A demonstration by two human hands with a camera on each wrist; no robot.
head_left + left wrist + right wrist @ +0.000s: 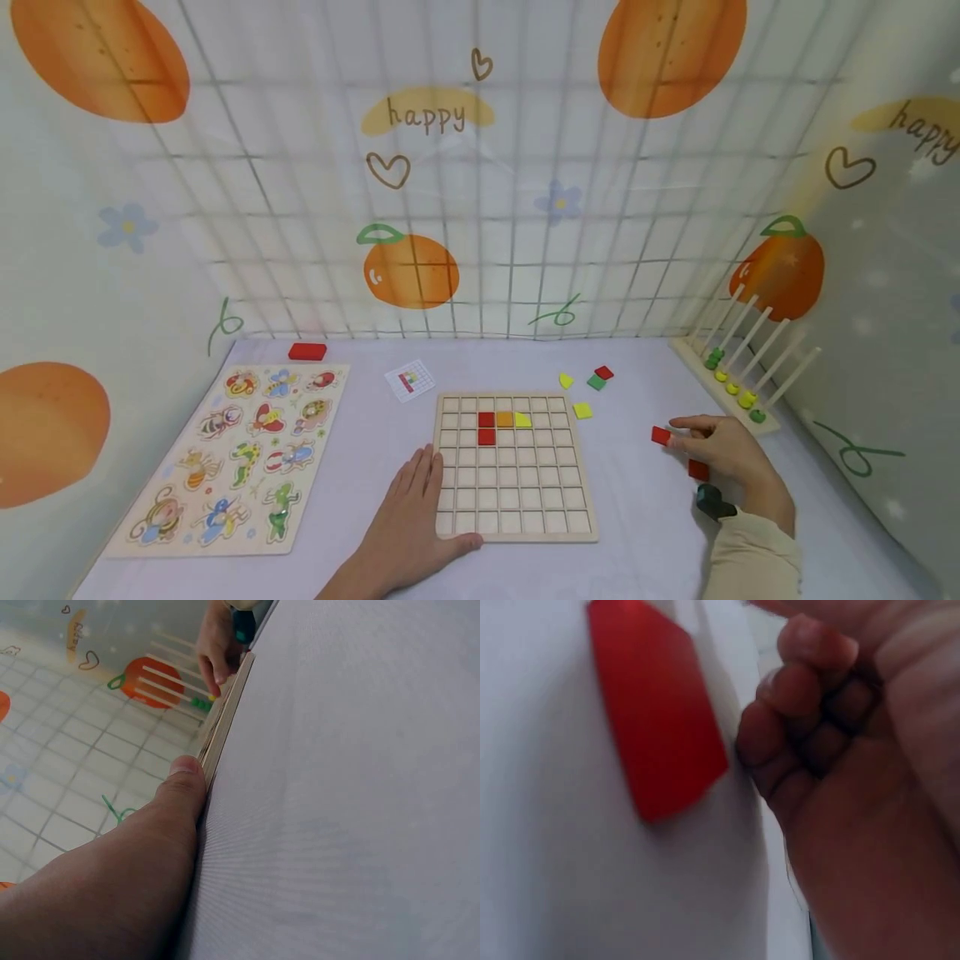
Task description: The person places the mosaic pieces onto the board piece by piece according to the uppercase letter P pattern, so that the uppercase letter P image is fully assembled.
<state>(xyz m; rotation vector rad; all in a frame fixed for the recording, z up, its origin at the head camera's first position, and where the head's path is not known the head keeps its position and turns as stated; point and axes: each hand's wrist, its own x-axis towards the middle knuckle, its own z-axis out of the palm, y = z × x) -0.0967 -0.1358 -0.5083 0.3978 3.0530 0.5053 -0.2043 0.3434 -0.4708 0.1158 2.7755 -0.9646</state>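
In the head view, a wooden grid board (516, 477) lies at the middle of the table. Set in its upper cells are two red tiles (487, 437), an orange tile (505, 419) and a yellow piece (522, 420). My left hand (408, 521) rests with straight fingers along the board's left edge, its thumb at the near corner. To the right, my right hand (723, 457) pinches a small red tile (661, 436) between thumb and index finger. Another red block (698, 470) lies under that hand; the right wrist view shows it (656, 712) beside the curled fingers.
Behind the board lies a small pattern card (410, 381). Loose yellow tiles (582, 410), a green tile (596, 382) and a red one sit at its upper right. An insect puzzle board (300, 500) and red block (307, 352) are left; a peg rack (767, 423) with beads stands right.
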